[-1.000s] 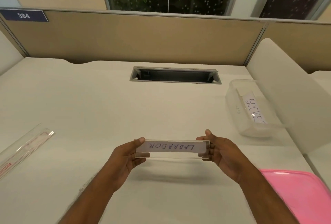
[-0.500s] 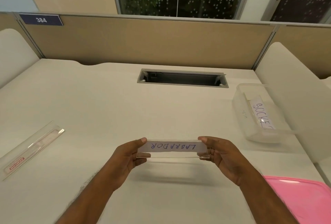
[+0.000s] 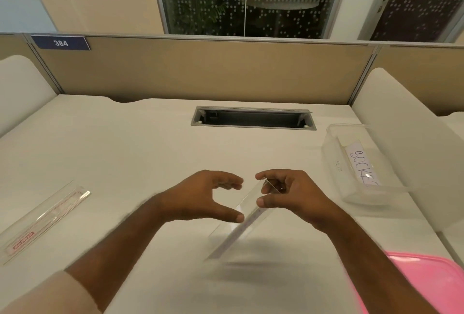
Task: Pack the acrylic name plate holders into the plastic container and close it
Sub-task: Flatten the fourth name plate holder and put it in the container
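1. My right hand (image 3: 291, 192) pinches one end of a clear name plate holder (image 3: 241, 226) between thumb and fingers; the holder slants down toward me above the worktop (image 3: 150, 158), blurred.
2. My left hand (image 3: 200, 199) has its grip spread, thumb tip just beside the holder; I cannot tell if it touches.
3. The clear plastic container (image 3: 351, 163) sits open at the right, with a handwritten plate inside.
4. A pink lid (image 3: 426, 286) lies at the near right corner.
5. Another clear holder (image 3: 42, 223) lies flat, well apart on the left.
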